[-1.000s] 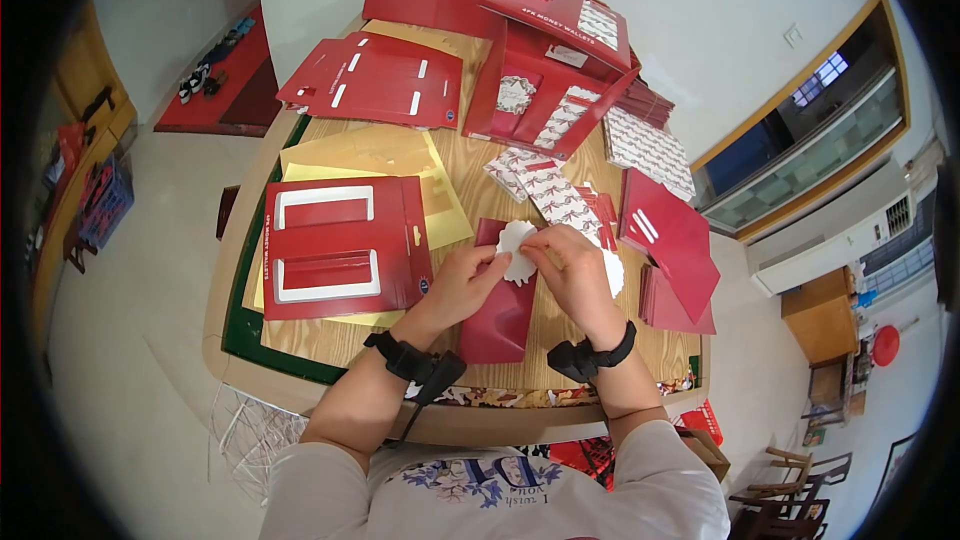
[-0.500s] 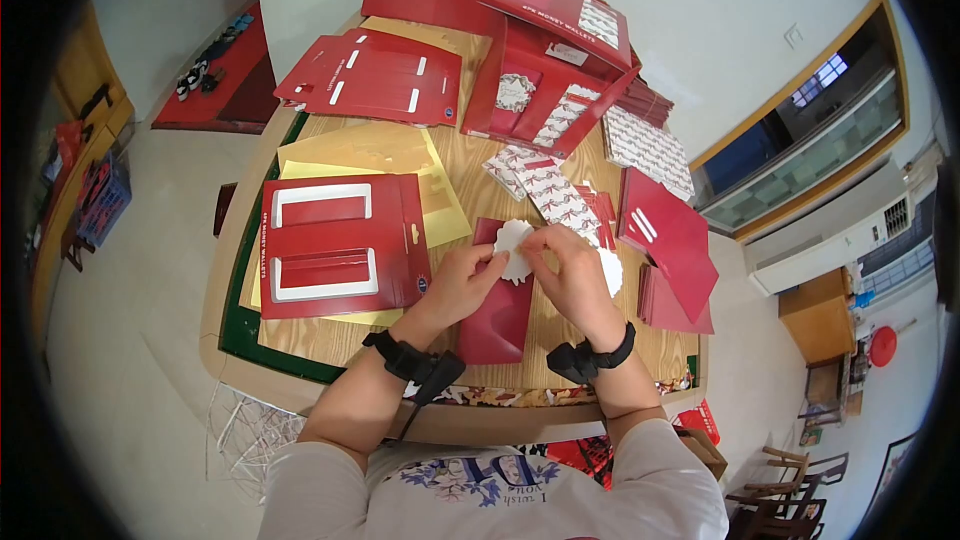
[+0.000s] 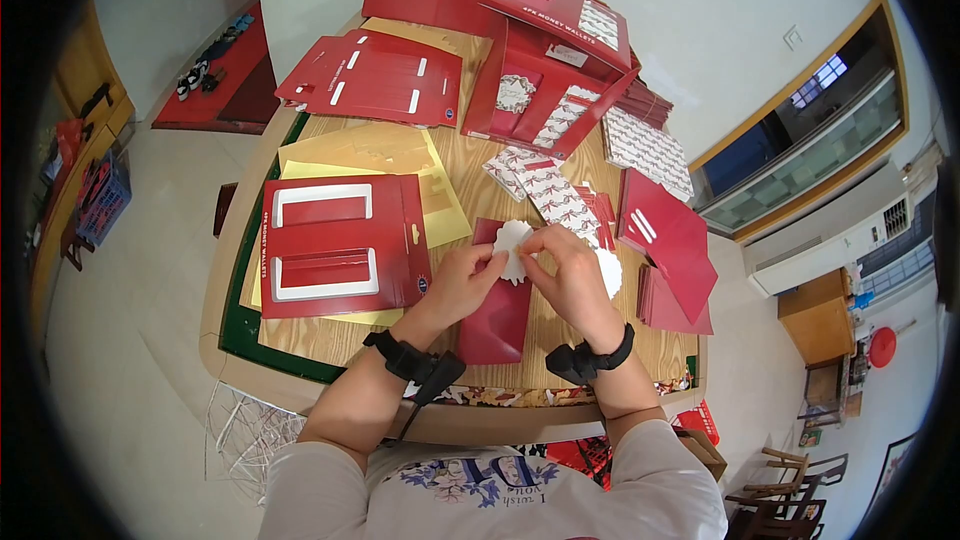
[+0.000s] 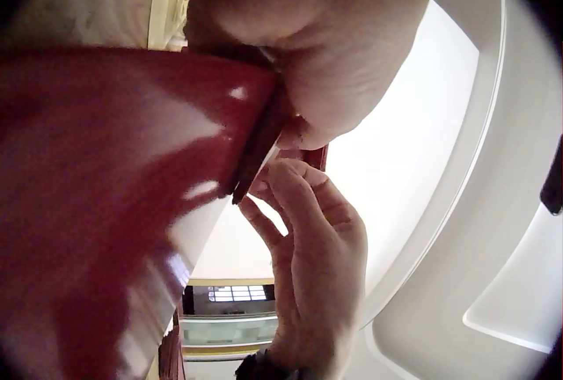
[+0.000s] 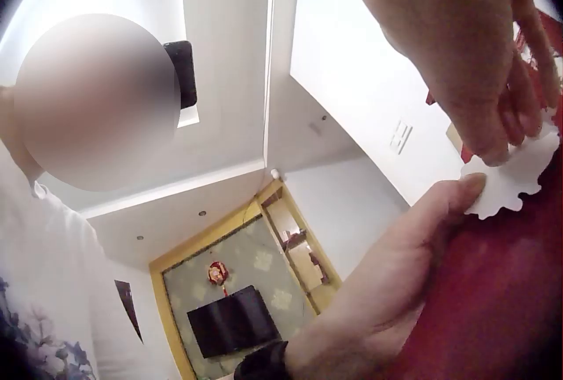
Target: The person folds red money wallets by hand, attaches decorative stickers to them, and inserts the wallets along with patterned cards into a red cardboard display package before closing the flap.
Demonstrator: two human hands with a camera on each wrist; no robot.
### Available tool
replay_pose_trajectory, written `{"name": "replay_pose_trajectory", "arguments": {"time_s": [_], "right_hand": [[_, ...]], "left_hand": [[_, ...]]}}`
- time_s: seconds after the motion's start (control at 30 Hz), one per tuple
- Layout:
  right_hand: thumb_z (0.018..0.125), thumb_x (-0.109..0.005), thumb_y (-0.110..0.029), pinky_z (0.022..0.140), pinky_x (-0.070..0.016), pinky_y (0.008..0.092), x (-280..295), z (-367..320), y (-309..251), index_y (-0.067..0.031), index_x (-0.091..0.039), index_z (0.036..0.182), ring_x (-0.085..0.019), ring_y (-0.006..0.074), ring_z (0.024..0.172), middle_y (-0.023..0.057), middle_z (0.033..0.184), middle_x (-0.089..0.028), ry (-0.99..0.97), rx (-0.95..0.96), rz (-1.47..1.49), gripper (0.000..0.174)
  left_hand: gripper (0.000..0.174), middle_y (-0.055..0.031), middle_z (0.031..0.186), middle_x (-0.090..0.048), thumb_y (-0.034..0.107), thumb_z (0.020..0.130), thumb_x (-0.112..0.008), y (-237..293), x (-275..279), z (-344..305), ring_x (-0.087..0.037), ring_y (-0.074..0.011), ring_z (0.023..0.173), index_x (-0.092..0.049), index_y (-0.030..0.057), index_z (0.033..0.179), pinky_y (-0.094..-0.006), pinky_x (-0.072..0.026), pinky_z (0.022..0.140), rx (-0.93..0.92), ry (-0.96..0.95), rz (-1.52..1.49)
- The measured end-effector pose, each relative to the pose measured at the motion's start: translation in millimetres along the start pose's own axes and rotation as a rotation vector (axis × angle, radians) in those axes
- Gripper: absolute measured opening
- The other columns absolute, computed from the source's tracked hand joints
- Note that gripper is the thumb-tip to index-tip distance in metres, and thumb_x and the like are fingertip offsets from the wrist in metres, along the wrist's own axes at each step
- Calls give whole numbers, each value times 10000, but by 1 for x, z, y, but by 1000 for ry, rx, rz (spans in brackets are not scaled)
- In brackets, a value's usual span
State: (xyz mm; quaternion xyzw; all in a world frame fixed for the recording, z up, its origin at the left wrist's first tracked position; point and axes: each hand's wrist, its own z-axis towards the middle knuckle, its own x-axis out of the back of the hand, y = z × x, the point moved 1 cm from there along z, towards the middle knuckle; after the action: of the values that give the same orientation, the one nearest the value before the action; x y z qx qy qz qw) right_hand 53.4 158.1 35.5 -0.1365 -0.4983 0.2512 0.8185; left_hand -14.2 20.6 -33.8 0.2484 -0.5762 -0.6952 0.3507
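A white scalloped paper tag (image 3: 512, 234) lies over the upper end of a dark red glossy money wallet (image 3: 497, 325). My left hand (image 3: 458, 285) grips the wallet's left edge, its thumb pressing on the tag, as the right wrist view also shows. From the other side my right hand (image 3: 572, 275) pinches at the tag's right part with thumb and forefinger. In the right wrist view the tag (image 5: 515, 182) shows a plain white face. The left wrist view shows the wallet (image 4: 114, 178) tilted up, with the right hand's fingertips (image 4: 283, 169) at its edge.
Left lies a red package card with two white-framed windows (image 3: 340, 248) on yellow sheets (image 3: 445, 202). A red display box (image 3: 545, 90) stands behind, near patterned wallets (image 3: 560, 195). Another white scalloped tag (image 3: 609, 273) and red wallets (image 3: 672, 240) lie right.
My right fingers shift slightly at the tag's right part, lifting a little and coming back in. My left hand, the tag and the wallet stay almost in place.
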Motion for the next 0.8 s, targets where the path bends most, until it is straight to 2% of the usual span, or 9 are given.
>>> {"name": "replay_pose_trajectory", "arguments": {"time_s": [0.1,0.2,0.3,0.43,0.5,0.6,0.7,0.73,0.8], "right_hand": [[699,-644,41,639,-464,359,0,0,-2,-5,-560,788,-572,302,731,125,767,-556,-6,11,-15,131],[709,-655,39,689,-477,332,0,-1,0,-5,-569,810,-597,278,777,109,804,-588,-53,-51,-36,140],[707,-645,36,648,-471,337,1,1,-2,-5,-560,791,-582,282,736,120,784,-568,-25,-22,-18,127],[740,-629,29,671,-479,305,1,-2,1,-5,-557,805,-599,249,741,115,808,-580,35,-208,113,103],[751,-622,30,684,-481,291,8,-2,-2,-9,-558,821,-606,236,747,114,819,-585,45,-227,138,103],[775,-626,-16,685,-479,283,24,-7,-24,-32,-568,835,-597,187,737,68,786,-576,-330,-91,309,84],[780,-626,-59,654,-478,316,6,-22,-47,-36,-562,837,-587,228,735,80,785,-559,-901,210,320,89],[777,-604,-63,650,-474,363,-3,-32,-52,-33,-560,855,-574,279,754,98,796,-548,-985,251,261,94],[778,-583,-49,662,-474,378,-22,-51,-47,-34,-568,885,-579,293,786,106,848,-567,-1062,280,150,109]], "left_hand": [[234,-114,753,-664,157,895,-519,-4,-1,0,-618,-112,694,-625,-46,941,-274,-472,627,-9,7,-15],[235,-112,765,-669,158,895,-520,0,1,0,-618,-112,696,-625,-46,946,-272,-473,630,-13,-16,-2],[236,-116,775,-671,159,895,-521,2,1,0,-618,-109,701,-623,-46,951,-269,-473,636,-33,-19,-21],[236,-115,763,-665,162,898,-517,-6,0,1,-605,-102,696,-625,-41,953,-266,-466,636,-22,-12,-14],[239,-108,739,-655,166,902,-514,-4,6,1,-582,-90,686,-625,-42,939,-268,-459,624,-6,106,4],[262,-71,696,-633,176,908,-513,-22,24,10,-519,-66,658,-620,-63,898,-266,-437,589,-1,275,-20],[274,-41,693,-622,181,908,-521,-30,38,16,-504,-55,662,-620,-73,877,-252,-423,583,19,367,-150],[277,-33,695,-620,183,908,-522,-33,41,13,-502,-53,666,-621,-74,873,-246,-420,585,41,378,-182],[281,-28,698,-614,184,908,-522,-26,39,13,-499,-47,677,-620,-75,866,-239,-415,591,54,393,-268]]}}
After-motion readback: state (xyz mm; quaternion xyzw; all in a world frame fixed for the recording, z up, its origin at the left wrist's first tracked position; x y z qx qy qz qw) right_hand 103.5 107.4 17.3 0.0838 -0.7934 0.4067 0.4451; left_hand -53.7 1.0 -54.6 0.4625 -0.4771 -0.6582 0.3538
